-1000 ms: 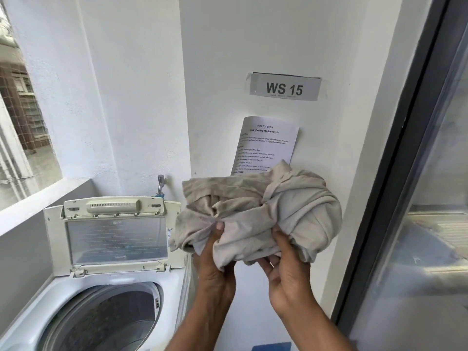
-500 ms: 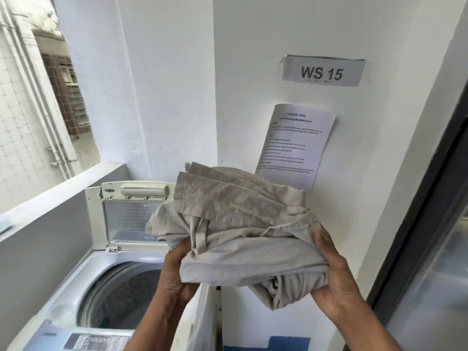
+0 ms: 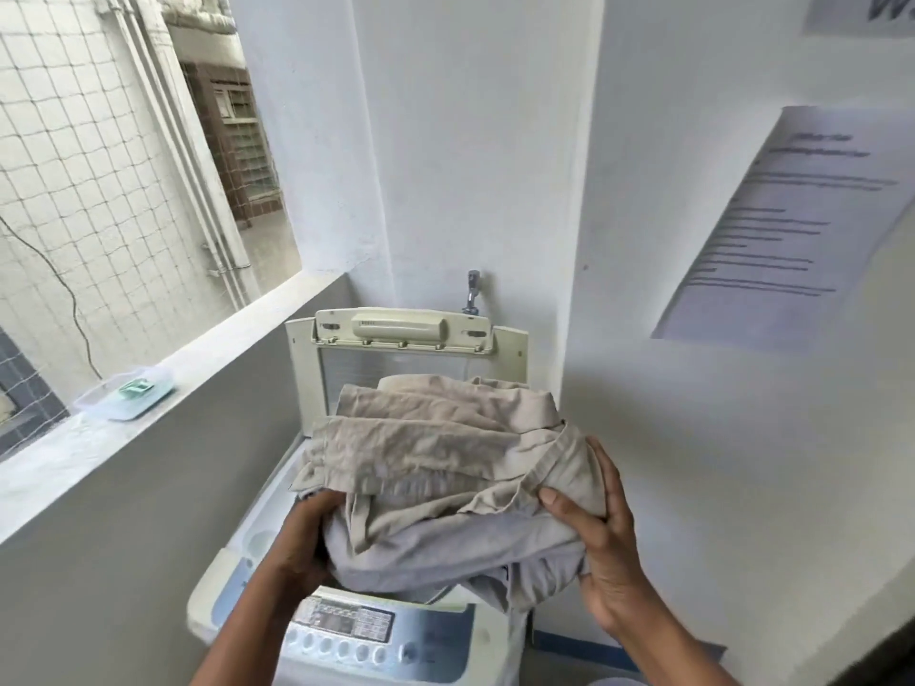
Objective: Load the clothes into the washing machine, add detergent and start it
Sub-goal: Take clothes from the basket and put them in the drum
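Clearly I had both hands clamped on the bundle of clothes (image 3: 435, 467), left hand (image 3: 302, 542) cupped under one end and right hand (image 3: 604, 537) pinching the other, so nothing could spill. It hung directly above the washing machine (image 3: 346, 631), whose lid (image 3: 403, 334) stood raised behind; the drum was hidden beneath, presumably open for the drop.

Bright window daylight, blurred warped edges
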Tool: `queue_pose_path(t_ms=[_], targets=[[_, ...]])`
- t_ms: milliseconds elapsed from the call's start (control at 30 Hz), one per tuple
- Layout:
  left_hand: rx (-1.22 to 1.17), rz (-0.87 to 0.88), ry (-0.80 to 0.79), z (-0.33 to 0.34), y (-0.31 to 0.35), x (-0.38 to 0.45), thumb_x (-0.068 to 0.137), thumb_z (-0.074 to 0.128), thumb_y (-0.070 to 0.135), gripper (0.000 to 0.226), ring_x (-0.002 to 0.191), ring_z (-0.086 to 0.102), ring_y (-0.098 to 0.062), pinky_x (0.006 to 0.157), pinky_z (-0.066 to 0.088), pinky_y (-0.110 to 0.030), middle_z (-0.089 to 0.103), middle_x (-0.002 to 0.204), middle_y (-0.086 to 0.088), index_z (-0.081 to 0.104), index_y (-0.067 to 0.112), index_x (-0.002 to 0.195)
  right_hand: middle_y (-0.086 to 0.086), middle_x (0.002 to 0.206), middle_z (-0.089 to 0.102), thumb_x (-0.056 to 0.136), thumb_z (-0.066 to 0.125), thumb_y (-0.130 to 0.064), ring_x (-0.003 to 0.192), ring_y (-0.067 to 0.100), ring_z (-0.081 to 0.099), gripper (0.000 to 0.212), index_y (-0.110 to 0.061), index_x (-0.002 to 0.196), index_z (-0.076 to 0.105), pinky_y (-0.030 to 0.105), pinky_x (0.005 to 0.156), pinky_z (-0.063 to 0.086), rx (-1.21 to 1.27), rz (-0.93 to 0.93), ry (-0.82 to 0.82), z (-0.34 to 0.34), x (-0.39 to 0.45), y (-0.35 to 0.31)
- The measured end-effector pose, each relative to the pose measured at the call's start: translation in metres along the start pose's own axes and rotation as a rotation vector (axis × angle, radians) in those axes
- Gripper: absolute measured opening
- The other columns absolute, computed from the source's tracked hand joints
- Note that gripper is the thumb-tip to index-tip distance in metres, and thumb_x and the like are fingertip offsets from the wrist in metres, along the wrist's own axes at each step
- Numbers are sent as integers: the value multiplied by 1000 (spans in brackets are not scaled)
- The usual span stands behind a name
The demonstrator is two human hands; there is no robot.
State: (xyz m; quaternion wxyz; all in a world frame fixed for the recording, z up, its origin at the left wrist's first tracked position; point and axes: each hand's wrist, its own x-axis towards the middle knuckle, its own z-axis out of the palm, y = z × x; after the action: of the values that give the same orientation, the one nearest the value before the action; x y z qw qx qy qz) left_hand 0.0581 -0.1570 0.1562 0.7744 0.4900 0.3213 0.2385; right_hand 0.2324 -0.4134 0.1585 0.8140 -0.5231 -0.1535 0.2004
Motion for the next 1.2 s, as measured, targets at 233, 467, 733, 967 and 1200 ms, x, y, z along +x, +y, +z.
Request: queue_pose_path(t_ms=[233, 467, 733, 967, 1200], targets=[[134, -7, -3, -104, -2, 100, 63, 62, 8, 46, 89, 74, -21, 84, 55, -38, 82, 95, -5, 70, 6, 109, -23, 153, 52, 51, 99, -43, 144, 14, 50, 103, -49, 143, 53, 58, 118, 41, -119, 17, 46, 76, 49, 94], [235, -117, -17, -158, -28, 173, 63, 77, 17, 69, 115, 72, -32, 89, 59, -40, 78, 118, -12, 66, 3, 130, -18, 152, 53, 52, 94, -42, 134, -5, 53, 112, -37, 152, 45, 50, 117, 44, -214, 100, 198, 103, 76, 170], [472, -125, -101, -166, -61, 215, 84, 71, 26, 50, 123, 68, -17, 109, 53, -44, 75, 128, 4, 67, 21, 134, -10, 152, 56, 61, 92, -60, 138, 10, 54, 109, -36, 153, 41, 43, 115, 45, -427, 293, 287, 102, 90, 239], [818, -181, -209, -172, -97, 237, 85, 45, 19, 47, 120, 66, -8, 102, 48, -26, 75, 121, 18, 69, 29, 123, 12, 91, 79, 99, 68, -17, 75, 28, 70, 8, -13, 98, 74, 35, 63, 50, -978, 257, 362, 109, 105, 280], [1052, -171, -220, -175, -118, 257, 90, 50, 0, 38, 107, 67, -26, 91, 47, -28, 71, 108, 3, 65, 10, 124, 15, 102, 76, 102, 54, -18, 97, 37, 73, 21, -10, 107, 73, 40, 75, 56, -1574, 359, 104, 119, 123, 307]])
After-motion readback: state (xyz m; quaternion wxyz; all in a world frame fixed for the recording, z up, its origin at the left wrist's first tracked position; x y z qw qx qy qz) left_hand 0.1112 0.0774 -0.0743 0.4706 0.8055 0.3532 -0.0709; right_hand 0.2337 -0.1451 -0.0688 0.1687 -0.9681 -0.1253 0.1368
